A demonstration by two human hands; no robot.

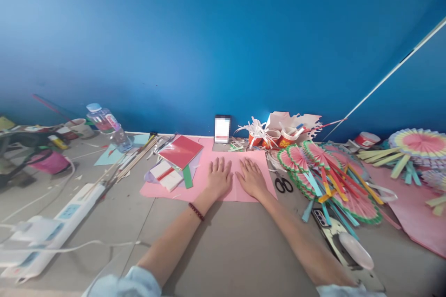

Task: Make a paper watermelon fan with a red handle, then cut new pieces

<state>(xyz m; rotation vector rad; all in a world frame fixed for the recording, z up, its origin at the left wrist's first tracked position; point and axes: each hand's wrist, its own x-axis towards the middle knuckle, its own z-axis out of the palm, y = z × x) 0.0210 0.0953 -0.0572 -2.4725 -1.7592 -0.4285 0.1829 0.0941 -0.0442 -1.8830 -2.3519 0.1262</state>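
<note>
Both hands lie palm down on a large pink sheet of paper (205, 158) spread on the grey table. My left hand (219, 178) rests flat with its fingers spread, a dark beaded bracelet (196, 211) on that wrist. Beside it, my right hand (251, 177) is flat too, fingers stretched away from me; neither hand grips anything. Left of my left hand, a red square packet (181, 151), a white packet with a red band (166, 175) and a green strip (187, 177) sit on the pink sheet. Black-handled scissors (284, 185) lie right of the sheet.
Folded paper fans (334, 167) with coloured strips pile up on the right, near a phone (334, 232). Red paper cups (288, 138) and a small screen (222, 130) stand against the blue wall. A power strip (66, 222), wooden sticks (135, 162) and a plastic bottle (108, 123) are left.
</note>
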